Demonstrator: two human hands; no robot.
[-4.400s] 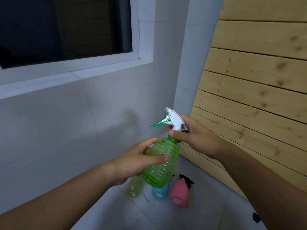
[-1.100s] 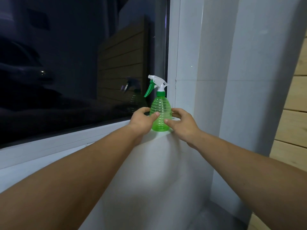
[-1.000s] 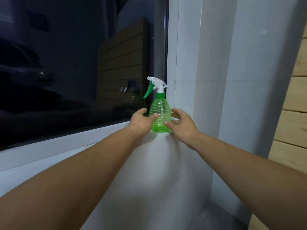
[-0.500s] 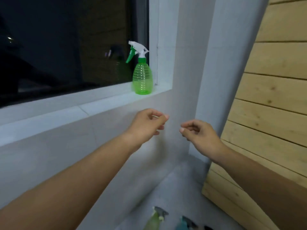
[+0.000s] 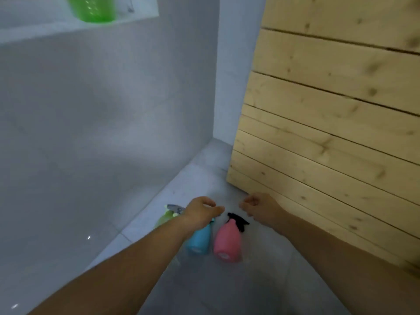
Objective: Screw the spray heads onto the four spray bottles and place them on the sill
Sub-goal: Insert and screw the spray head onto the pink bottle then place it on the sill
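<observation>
The green spray bottle (image 5: 94, 10) stands on the white sill (image 5: 34, 30) at the top left; only its lower body shows. Three bottles lie on the grey floor: a pale yellow-green one (image 5: 164, 218) with a grey head, a blue one (image 5: 198, 238) and a pink one (image 5: 227, 241) with a black spray head. My left hand (image 5: 201, 212) hovers over the blue bottle's neck, fingers loosely curled, holding nothing. My right hand (image 5: 259, 206) hangs just right of the pink bottle's head, fingers curled in, also with nothing in it.
A pale wooden slat panel (image 5: 329, 121) leans against the wall on the right, its foot close to the bottles. A white tiled wall (image 5: 102, 110) rises on the left beneath the sill. Grey floor tiles (image 5: 227, 287) stretch toward me.
Both hands let go of the green bottle on the sill and dropped to the floor bottles. The view swung down, so the sill now sits at the top edge.
</observation>
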